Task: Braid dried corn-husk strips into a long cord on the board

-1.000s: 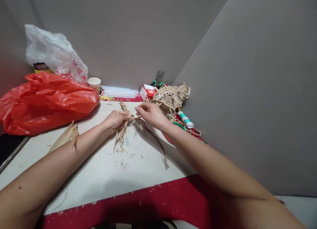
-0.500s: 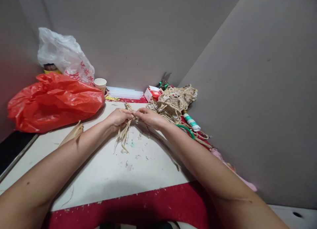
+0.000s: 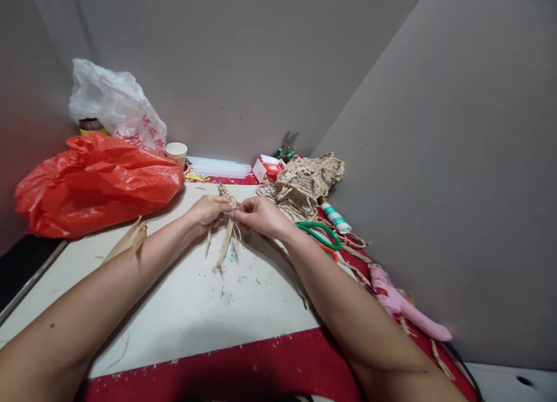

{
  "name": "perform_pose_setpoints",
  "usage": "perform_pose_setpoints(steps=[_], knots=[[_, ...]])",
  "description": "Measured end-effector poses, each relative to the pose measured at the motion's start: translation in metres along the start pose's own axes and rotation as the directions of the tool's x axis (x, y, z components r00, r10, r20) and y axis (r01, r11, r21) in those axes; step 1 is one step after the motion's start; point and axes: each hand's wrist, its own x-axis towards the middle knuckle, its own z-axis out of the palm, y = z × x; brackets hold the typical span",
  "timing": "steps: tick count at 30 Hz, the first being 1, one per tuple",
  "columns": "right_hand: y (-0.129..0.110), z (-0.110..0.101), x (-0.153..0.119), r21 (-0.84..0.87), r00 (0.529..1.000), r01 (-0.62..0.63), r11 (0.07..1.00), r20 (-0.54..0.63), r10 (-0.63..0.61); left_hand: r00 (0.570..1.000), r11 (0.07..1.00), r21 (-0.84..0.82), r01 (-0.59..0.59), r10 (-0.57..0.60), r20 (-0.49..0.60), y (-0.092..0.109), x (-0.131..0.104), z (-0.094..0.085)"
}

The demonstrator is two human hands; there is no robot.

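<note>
Between my two hands is a braid of dried corn husk [image 3: 226, 192], its plaited end pointing away from me and its loose strips [image 3: 225, 250] hanging toward me over the white board [image 3: 195, 309]. My left hand [image 3: 212, 210] pinches the braid from the left. Close against it, my right hand [image 3: 256, 213] has thumb and fingers pressed together on the strips at the same spot. One long dark strand [image 3: 300, 289] trails along the board beneath my right forearm. Exactly which strip each finger grips is too small to make out.
A red plastic bag [image 3: 104, 181] and paper cup [image 3: 176, 152] stand at left. Clear glue sticks [image 3: 220, 167] lie behind. Coiled braided cord [image 3: 308, 178], pliers [image 3: 287, 147], green-handled scissors [image 3: 319, 234] and a pink glue gun [image 3: 409, 309] line the right side. Loose husk [image 3: 130, 239] lies by my left forearm.
My right forearm has shifted left, uncovering more of the scissors and glue gun. The hanging strips have moved and now hang closer together. Both hands remain at the braid.
</note>
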Motion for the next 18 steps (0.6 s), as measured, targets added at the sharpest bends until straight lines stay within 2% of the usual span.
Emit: perform_pose_setpoints(steps=[7, 12, 18], knots=[[0.002, -0.012, -0.001, 0.155, 0.989, -0.138, 0.978, 0.081, 0.127, 1.0, 1.0, 0.01, -0.004, 0.004, 0.029, 0.0, 0.002, 0.0], [0.011, -0.023, 0.001, 0.119, 0.995, -0.1, 0.988, 0.013, 0.099, 0.999, 0.999, 0.035, -0.002, 0.001, 0.035, 0.001, 0.001, 0.001], [0.008, -0.018, 0.0, 0.034, 0.996, -0.079, 0.996, -0.037, 0.08, 1.0, 0.996, 0.086, 0.007, -0.009, 0.021, 0.001, -0.001, 0.002]])
